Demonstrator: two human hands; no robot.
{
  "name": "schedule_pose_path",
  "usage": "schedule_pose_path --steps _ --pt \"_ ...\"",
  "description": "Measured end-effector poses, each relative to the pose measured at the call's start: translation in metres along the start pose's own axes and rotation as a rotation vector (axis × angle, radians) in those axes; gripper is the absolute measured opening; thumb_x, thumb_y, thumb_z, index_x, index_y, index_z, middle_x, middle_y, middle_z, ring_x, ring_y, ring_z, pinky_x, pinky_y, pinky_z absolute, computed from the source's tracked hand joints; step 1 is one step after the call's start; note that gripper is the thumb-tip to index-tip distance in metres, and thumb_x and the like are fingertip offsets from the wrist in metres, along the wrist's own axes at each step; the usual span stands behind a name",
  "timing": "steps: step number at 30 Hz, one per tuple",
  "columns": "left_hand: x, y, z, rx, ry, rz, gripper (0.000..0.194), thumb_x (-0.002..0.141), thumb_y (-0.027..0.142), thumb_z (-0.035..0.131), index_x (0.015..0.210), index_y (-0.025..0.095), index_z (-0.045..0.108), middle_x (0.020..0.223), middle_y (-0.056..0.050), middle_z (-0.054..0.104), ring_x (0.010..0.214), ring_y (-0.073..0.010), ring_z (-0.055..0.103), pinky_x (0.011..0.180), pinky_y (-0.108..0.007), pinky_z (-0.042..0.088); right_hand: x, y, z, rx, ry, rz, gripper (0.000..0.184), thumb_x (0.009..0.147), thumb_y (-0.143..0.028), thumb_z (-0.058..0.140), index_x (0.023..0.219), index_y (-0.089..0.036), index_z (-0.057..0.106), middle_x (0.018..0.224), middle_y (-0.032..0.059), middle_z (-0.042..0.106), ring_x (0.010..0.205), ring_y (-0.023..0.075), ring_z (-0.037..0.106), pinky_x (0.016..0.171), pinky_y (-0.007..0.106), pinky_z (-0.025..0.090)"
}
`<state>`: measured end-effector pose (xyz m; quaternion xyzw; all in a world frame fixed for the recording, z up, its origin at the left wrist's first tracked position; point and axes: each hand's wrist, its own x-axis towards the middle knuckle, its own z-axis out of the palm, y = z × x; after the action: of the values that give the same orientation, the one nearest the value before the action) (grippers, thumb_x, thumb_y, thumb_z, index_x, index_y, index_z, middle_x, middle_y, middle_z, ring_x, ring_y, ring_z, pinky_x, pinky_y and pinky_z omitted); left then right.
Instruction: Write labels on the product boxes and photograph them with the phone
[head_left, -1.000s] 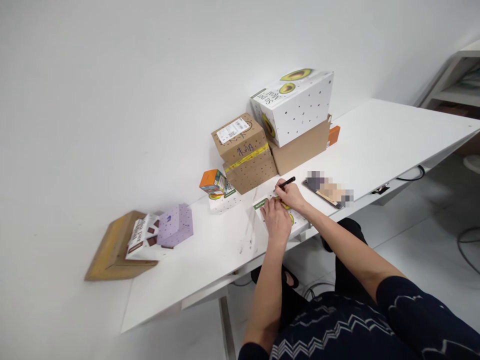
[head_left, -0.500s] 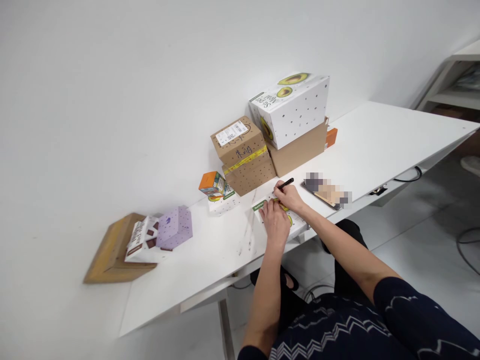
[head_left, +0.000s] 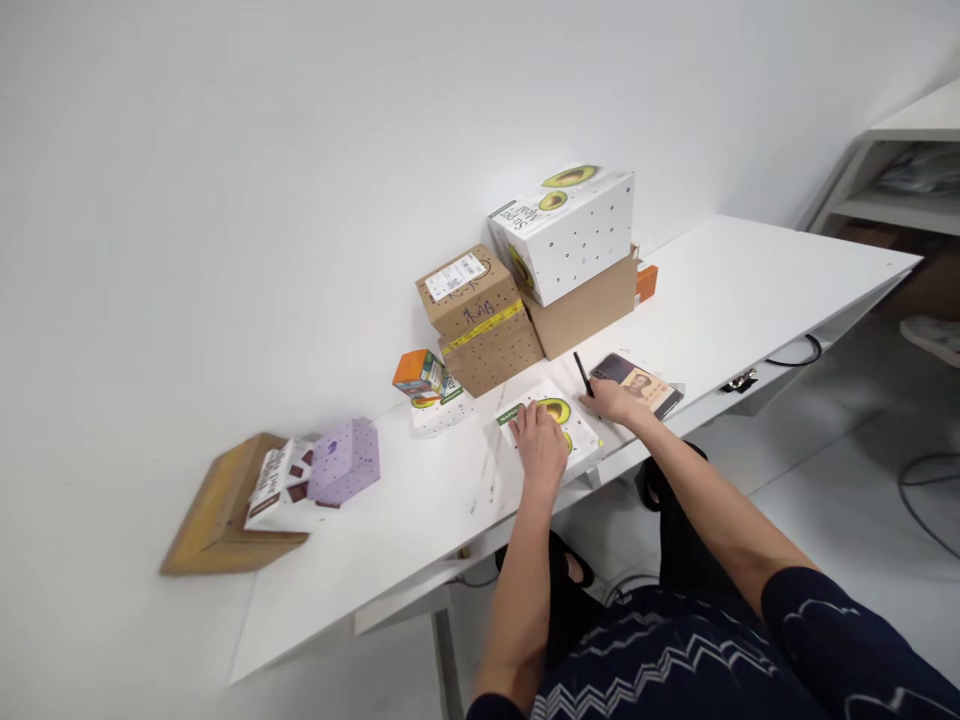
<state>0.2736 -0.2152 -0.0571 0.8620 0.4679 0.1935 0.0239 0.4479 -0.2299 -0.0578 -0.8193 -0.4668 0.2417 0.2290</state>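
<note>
Avocado-printed flat box (head_left: pixel 551 428) is pinned on the white bench (head_left: pixel 750 290) near its front edge by the left hand (head_left: pixel 541 447), laid palm-down and spread over its near half; a black pen (head_left: pixel 583 373) is gripped in the right hand (head_left: pixel 616 400), its tip raised just right of the box, beside a dark booklet (head_left: pixel 637 383) bearing a portrait; the step in hand is judged to be marking or writing on the box, with the pen lifted off it; the next move would call for the box to be kept steady and the tip brought back down onto its top. Behind, "Super Meal" can be read upside down on a larger avocado box (head_left: pixel 570 230) stacked on a plain carton (head_left: pixel 589 300); a taped carton (head_left: pixel 480 315) carries a shipping label and handwritten characters too small to read.
</note>
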Motion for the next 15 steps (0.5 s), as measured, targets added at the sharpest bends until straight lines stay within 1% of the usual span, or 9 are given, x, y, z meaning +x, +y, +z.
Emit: schedule_pose_path --steps 2,5,7,9,10,12,14,15 --pt "0.0 0.0 0.001 -0.008 0.001 -0.001 0.039 0.09 0.017 0.035 0.12 0.013 0.06 0.131 -0.013 0.057 0.128 -0.0316 0.044 0.108 -0.055 0.032 -0.003 0.001 0.008 -0.069 -0.032 -0.003 0.019 0.08 -0.026 0.061 0.092 -0.011 0.062 0.099 0.0193 0.069 0.093 0.0267 0.066 0.074 0.029 0.046" --pt "-0.001 -0.001 0.002 -0.025 0.003 0.0 0.039 0.09 0.018 0.035 0.121 0.013 0.059 0.133 -0.013 0.056 0.129 -0.0318 0.043 0.109 -0.055 0.031 -0.008 -0.004 0.019 -0.138 -0.04 -0.001 0.026 0.085 -0.031 0.058 0.102 -0.011 0.06 0.105 0.0205 0.067 0.097 0.0277 0.064 0.075 0.031 0.045" --pt "-0.001 -0.001 0.002 -0.035 0.004 -0.003 0.04 0.091 0.018 0.034 0.122 0.012 0.058 0.133 -0.013 0.055 0.13 -0.0315 0.042 0.109 -0.054 0.031 -0.013 -0.005 0.019 -0.157 -0.031 -0.004 0.03 0.085 -0.036 0.058 0.104 -0.012 0.059 0.103 0.0191 0.067 0.097 0.0274 0.063 0.076 0.031 0.044" --pt "-0.001 -0.001 0.001 -0.039 0.001 -0.003 0.04 0.091 0.019 0.034 0.122 0.012 0.058 0.133 -0.012 0.055 0.13 -0.0314 0.042 0.11 -0.054 0.03 -0.019 -0.001 0.014 -0.167 -0.002 0.0 0.033 0.087 -0.039 0.055 0.107 -0.014 0.058 0.106 0.0178 0.065 0.099 0.027 0.061 0.078 0.032 0.043" --pt "-0.001 -0.001 0.0 -0.038 -0.002 -0.003 0.04 0.091 0.019 0.034 0.122 0.012 0.058 0.134 -0.012 0.055 0.13 -0.0314 0.042 0.11 -0.054 0.03 -0.022 0.003 0.01 -0.185 0.045 0.008 0.034 0.088 -0.04 0.053 0.11 -0.014 0.057 0.109 0.0178 0.063 0.102 0.0275 0.059 0.08 0.033 0.042" --pt "-0.001 0.0 -0.001 -0.033 -0.006 -0.005 0.04 0.092 0.02 0.033 0.122 0.013 0.059 0.134 -0.012 0.055 0.129 -0.0312 0.043 0.11 -0.054 0.03 -0.026 0.016 0.001 -0.253 0.2 0.051 0.042 0.089 -0.043 0.052 0.12 -0.015 0.052 0.12 0.0194 0.056 0.11 0.0308 0.052 0.084 0.037 0.039" --pt "-0.001 0.001 -0.002 -0.026 -0.006 -0.01 0.04 0.092 0.021 0.033 0.122 0.014 0.059 0.134 -0.011 0.055 0.129 -0.0306 0.043 0.11 -0.053 0.03 -0.028 0.031 -0.005 -0.322 0.337 0.116 0.058 0.084 -0.049 0.058 0.13 -0.017 0.044 0.13 0.0215 0.048 0.116 0.0353 0.044 0.087 0.042 0.037" --pt "-0.001 0.001 -0.002 -0.023 -0.005 -0.014 0.04 0.092 0.021 0.033 0.122 0.014 0.059 0.134 -0.011 0.055 0.13 -0.0303 0.043 0.11 -0.053 0.03 -0.027 0.038 -0.007 -0.336 0.36 0.141 0.068 0.08 -0.053 0.06 0.134 -0.017 0.041 0.132 0.022 0.045 0.117 0.0366 0.042 0.088 0.044 0.036"
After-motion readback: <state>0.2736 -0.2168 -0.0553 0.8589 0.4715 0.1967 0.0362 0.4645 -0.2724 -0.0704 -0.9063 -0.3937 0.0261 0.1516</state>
